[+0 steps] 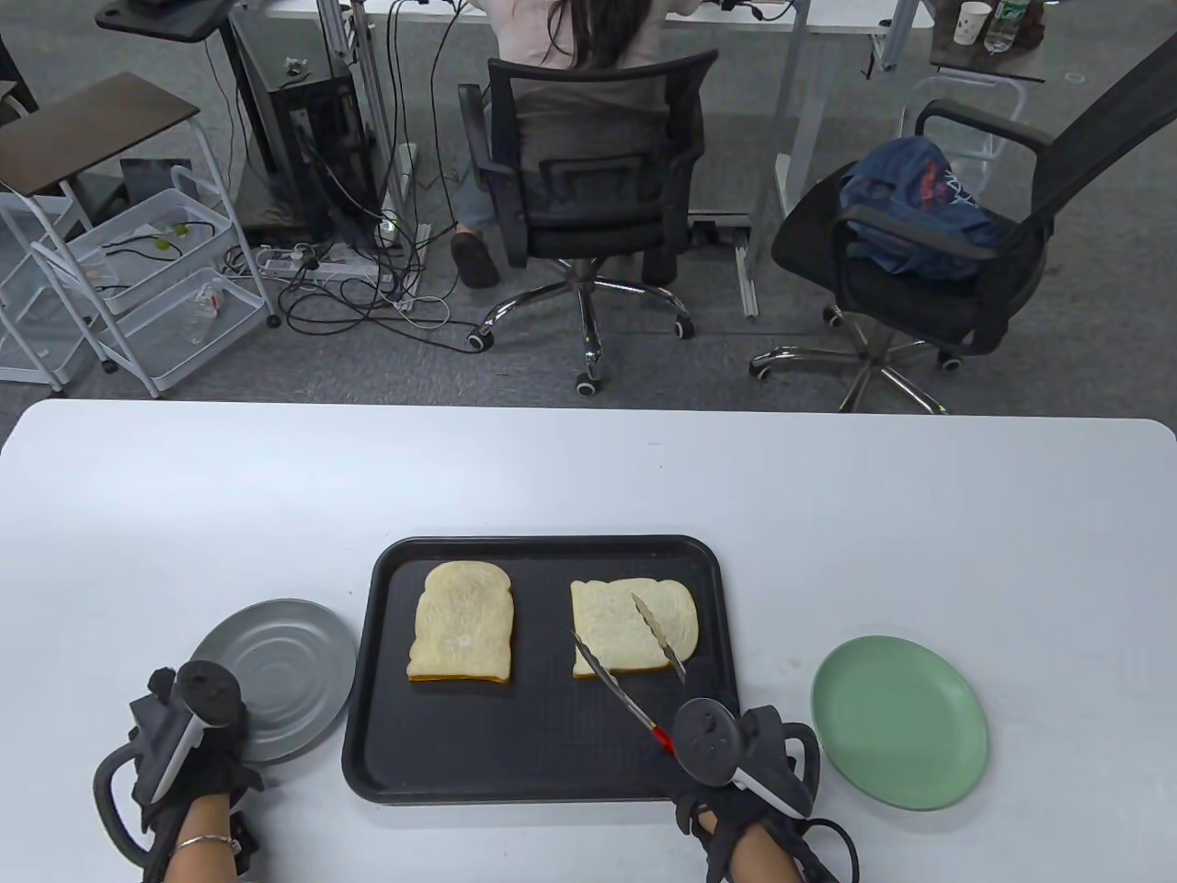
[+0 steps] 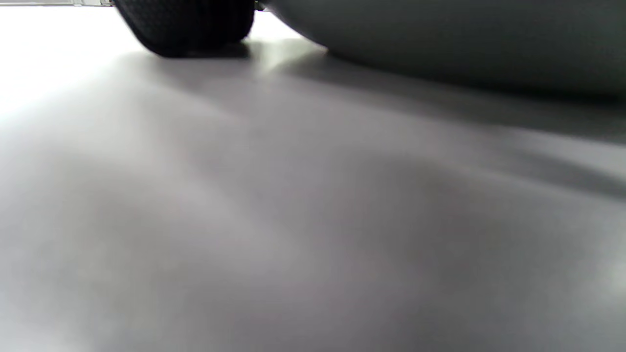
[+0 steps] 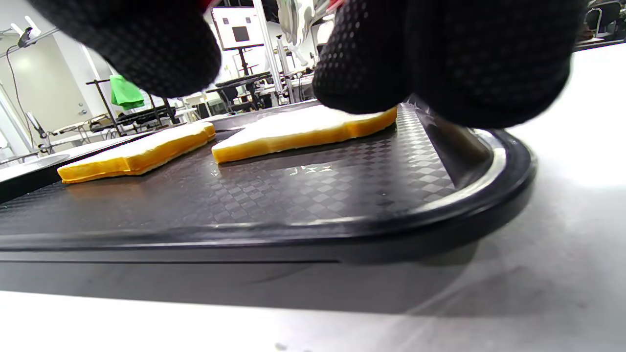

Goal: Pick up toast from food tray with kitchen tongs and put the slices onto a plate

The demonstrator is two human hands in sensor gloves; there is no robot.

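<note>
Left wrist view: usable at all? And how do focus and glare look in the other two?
Left wrist view: mostly soft, featureless table, blown out at upper left; only a dark fingertip and the grey plate show. Right wrist view: the fingers are blurred up close, the black tray and toast are sharp, with a small glare patch on the tray. Table view: sharp, evenly lit, edges bowed by the wide lens.

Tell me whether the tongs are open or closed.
Open: the tongs have their two arms spread apart over the right toast slice, gripping nothing.
</note>
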